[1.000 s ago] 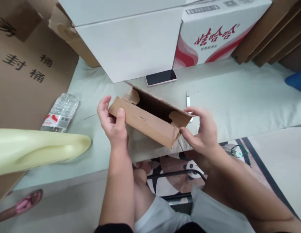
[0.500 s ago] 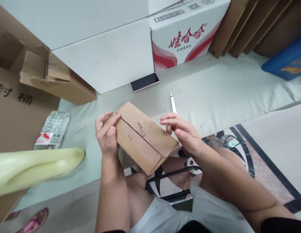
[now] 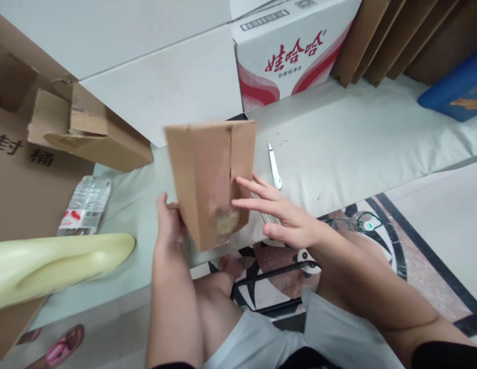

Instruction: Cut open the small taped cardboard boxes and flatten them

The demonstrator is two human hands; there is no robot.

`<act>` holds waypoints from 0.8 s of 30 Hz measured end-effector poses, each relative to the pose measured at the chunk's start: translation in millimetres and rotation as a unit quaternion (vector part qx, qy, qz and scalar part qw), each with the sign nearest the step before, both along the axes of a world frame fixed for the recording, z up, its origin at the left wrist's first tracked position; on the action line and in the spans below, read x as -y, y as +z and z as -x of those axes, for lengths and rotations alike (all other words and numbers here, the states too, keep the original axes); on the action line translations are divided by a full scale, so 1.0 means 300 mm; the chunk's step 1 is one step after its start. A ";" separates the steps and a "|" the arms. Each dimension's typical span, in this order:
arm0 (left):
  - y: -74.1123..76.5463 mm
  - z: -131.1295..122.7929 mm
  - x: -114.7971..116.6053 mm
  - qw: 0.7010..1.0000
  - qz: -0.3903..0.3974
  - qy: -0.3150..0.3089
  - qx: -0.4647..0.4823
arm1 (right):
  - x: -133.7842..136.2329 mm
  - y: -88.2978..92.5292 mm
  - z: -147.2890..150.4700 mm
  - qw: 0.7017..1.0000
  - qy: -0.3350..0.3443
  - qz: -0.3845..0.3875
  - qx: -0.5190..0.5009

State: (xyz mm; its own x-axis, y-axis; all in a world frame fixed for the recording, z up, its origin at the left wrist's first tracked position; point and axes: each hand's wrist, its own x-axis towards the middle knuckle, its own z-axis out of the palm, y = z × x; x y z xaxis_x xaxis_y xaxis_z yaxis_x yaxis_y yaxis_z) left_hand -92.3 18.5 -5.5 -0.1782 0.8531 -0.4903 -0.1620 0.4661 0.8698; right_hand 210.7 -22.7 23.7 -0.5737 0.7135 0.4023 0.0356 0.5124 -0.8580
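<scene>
Pale green cloth (image 3: 311,179) covers the ledge before you, and the bulky things line its back: a white carton (image 3: 165,92), a red-lettered carton (image 3: 292,66) and some brown cardboard sheets (image 3: 400,41). Standing there, they seem to leave the front strip for your hands. You hold a small brown box (image 3: 211,179) up at the near edge of the cloth, above your knees, tilted so that its long seam faces you; that angle probably lets you look straight down the join.

Your left hand (image 3: 170,223) is clamped on the box's left side, thumb outward, the other fingers mostly hidden behind it. It appears to bear the weight, which leaves your right hand (image 3: 290,212) free: this one is spread, fingers apart, two tips over the seam side. Whether they press or only brush it, you cannot tell. Near the lower end, a pale patch is too blurred to read.

Just beyond your right fingers lies a slim white tool (image 3: 275,166), presumably set there for easy reach. On your left, a clear bottle (image 3: 86,202) and a pale yellow object (image 3: 69,261) sit out of your arms' way.
</scene>
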 end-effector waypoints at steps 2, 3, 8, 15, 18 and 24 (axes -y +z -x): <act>-0.012 -0.032 0.016 0.996 0.033 -0.078 -0.028 | -0.001 0.005 0.005 0.998 -0.046 -0.032 -0.007; -0.018 -0.045 0.022 0.990 0.039 -0.125 -0.053 | -0.003 0.002 0.007 0.996 -0.078 -0.039 -0.016; -0.044 -0.083 0.011 0.939 -0.159 -0.241 -0.186 | -0.016 -0.030 0.009 0.984 -0.168 -0.021 -0.061; -0.031 -0.127 0.006 0.831 -0.492 -0.114 -0.234 | -0.025 -0.030 0.018 0.989 -0.143 0.014 -0.044; -0.029 -0.145 0.014 0.799 -0.526 -0.138 -0.258 | -0.041 -0.044 0.007 0.989 -0.138 0.025 -0.037; -0.049 -0.180 0.017 0.800 -0.535 -0.115 -0.248 | -0.136 -0.156 -0.063 0.880 -0.418 0.083 0.210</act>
State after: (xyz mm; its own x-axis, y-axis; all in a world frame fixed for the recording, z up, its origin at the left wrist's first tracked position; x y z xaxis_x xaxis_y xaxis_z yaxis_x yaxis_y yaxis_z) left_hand -38.2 13.5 -20.4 0.0977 0.7753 0.6240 0.3091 -0.6196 0.7215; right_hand 229.5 18.1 -23.0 0.1068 0.9855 0.1315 0.6724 0.0258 -0.7398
